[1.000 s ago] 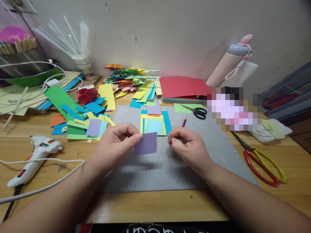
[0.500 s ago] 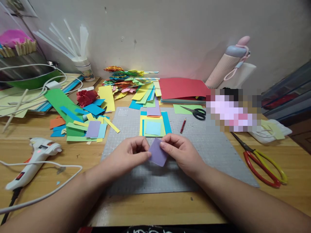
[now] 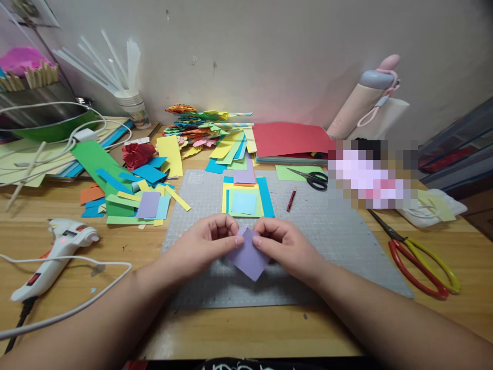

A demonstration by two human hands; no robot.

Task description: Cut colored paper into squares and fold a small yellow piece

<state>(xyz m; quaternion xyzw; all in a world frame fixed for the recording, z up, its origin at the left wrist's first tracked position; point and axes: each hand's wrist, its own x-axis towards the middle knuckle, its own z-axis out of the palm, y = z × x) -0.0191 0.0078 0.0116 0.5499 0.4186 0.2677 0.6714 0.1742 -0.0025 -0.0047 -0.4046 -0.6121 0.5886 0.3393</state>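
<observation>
A small piece of purple paper [image 3: 251,258] is pinched between both hands above the grey cutting mat [image 3: 331,246]. My left hand [image 3: 215,239] grips its upper left edge with thumb and fingers. On the upper right edge, my right hand [image 3: 283,241] holds it in the same way, one corner pointing down toward me. Just beyond the hands, a light blue paper square [image 3: 243,202] tops a stack of blue, yellow and green sheets. A short pencil [image 3: 291,199] and black-handled scissors [image 3: 316,180] lie farther right on the mat.
Coloured paper scraps [image 3: 148,205] and a white glue gun [image 3: 61,252] with its cable lie to the left. Large red and yellow scissors [image 3: 419,262] rest on the right. Behind stand a red sheet [image 3: 292,140] on a pile, folded paper flowers [image 3: 196,128] and a bottle [image 3: 358,103].
The purple paper has turned and tipped, with its lower corner nearer to me. My left fingers have shifted up along its edge, and both hands are closer together.
</observation>
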